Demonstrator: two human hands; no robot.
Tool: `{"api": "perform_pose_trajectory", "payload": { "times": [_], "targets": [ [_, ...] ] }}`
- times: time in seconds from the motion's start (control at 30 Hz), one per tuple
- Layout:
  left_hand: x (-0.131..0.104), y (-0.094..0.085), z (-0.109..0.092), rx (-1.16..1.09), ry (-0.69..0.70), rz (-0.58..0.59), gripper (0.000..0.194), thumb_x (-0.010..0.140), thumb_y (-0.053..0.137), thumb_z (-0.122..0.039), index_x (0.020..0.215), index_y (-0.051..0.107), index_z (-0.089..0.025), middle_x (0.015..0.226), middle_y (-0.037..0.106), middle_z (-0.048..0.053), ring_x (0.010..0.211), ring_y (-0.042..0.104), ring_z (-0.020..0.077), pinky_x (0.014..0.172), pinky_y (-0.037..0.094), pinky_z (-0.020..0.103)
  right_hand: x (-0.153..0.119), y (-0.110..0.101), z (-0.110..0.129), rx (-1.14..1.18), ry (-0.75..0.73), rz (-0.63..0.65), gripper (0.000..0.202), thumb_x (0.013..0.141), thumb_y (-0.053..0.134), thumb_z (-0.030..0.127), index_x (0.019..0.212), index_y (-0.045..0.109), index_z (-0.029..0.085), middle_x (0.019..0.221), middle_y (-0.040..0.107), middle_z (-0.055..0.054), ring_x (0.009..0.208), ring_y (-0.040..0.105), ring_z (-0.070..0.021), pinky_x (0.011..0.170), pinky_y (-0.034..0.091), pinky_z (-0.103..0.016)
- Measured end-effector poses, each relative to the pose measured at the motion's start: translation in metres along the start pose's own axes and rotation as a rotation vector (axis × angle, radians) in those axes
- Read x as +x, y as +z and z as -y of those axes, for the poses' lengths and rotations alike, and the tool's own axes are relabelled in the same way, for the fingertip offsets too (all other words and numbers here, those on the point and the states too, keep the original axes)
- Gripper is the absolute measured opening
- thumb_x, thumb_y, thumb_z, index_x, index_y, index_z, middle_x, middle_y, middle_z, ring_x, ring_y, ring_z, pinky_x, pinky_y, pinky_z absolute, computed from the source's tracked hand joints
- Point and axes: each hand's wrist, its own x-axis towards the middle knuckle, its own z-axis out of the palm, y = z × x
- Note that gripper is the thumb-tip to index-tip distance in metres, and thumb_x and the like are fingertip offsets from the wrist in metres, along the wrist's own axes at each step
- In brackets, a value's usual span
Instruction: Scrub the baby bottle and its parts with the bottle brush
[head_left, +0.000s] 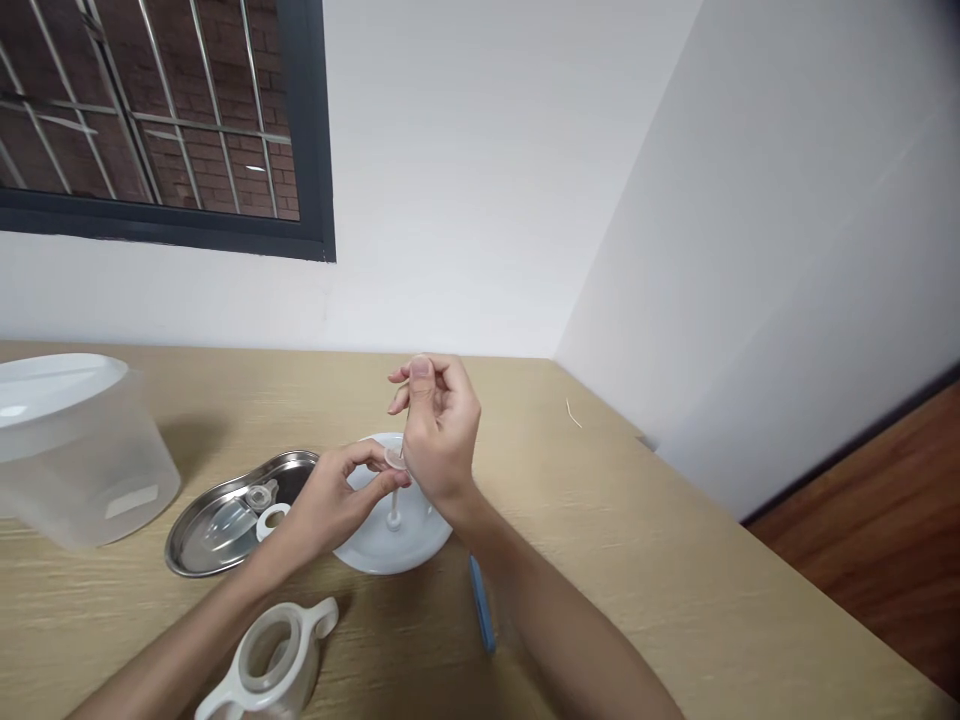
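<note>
Over a round white dish (386, 555), my left hand (345, 490) pinches a small round translucent piece (395, 458) between thumb and fingers. A thin white stem (394, 505) shows below that piece, above the dish. My right hand (442, 425) is raised just right of the piece, its fingers curled and the thumb pressed toward the index finger. A thin line runs down from it to the piece; what the fingers hold is too small to name.
A steel kidney tray (180, 535) with clear and white parts lies left, beside a large translucent lidded tub (97, 480). A white two-handled cup (300, 670) stands in front. A blue stick-like object (481, 605) and a thin strand (573, 414) lie on the right.
</note>
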Motion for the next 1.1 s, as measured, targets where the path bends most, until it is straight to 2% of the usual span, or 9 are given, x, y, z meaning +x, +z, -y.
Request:
{"api": "perform_pose_trajectory", "payload": {
  "times": [0.17,0.37,0.5,0.83,1.1],
  "targets": [
    [-0.001,-0.001,-0.001,-0.019,0.016,-0.034,0.015,0.09,0.066,-0.03,0.083,0.075,-0.021,0.079,0.076,0.002,0.075,0.067,0.0175,0.076,0.05,0.027,-0.001,0.002,0.003,0.068,0.035,0.048,0.023,0.102,0.047,0.039,0.088,0.055,0.022,0.077,0.064,0.001,0.064,0.062,-0.0105,0.063,0.054,-0.027],
    [-0.003,0.003,-0.008,-0.085,0.023,-0.085,0.012,0.089,0.067,-0.028,0.088,0.075,-0.02,0.081,0.076,0.002,0.076,0.066,0.0171,0.073,0.049,0.026,-0.005,0.006,0.006,0.162,0.029,0.053,0.016,0.105,0.039,0.037,0.098,0.048,0.024,0.075,0.064,0.003,0.069,0.065,-0.0125,0.07,0.057,-0.032],
    [-0.005,0.003,-0.011,-0.085,0.016,-0.081,0.012,0.089,0.066,-0.027,0.087,0.076,-0.019,0.079,0.076,0.002,0.075,0.065,0.0174,0.072,0.049,0.027,-0.008,0.009,0.005,0.161,0.053,0.041,0.018,0.105,0.039,0.037,0.096,0.048,0.024,0.074,0.062,0.004,0.068,0.065,-0.0124,0.071,0.057,-0.033],
    [-0.005,0.001,-0.005,-0.074,-0.009,-0.064,0.015,0.091,0.063,-0.028,0.083,0.072,-0.018,0.08,0.074,0.003,0.077,0.064,0.0172,0.074,0.048,0.027,-0.011,0.01,0.0,0.117,0.073,0.054,0.022,0.104,0.041,0.038,0.093,0.052,0.023,0.078,0.062,0.003,0.069,0.065,-0.011,0.07,0.056,-0.03],
    [-0.005,0.001,-0.002,-0.085,0.0,-0.089,0.017,0.089,0.065,-0.03,0.082,0.073,-0.017,0.08,0.074,0.004,0.078,0.064,0.0192,0.075,0.048,0.028,-0.014,0.012,0.002,0.099,0.138,0.027,0.024,0.104,0.041,0.043,0.093,0.051,0.023,0.077,0.059,0.004,0.064,0.065,-0.0093,0.055,0.053,-0.022]
  ]
}}
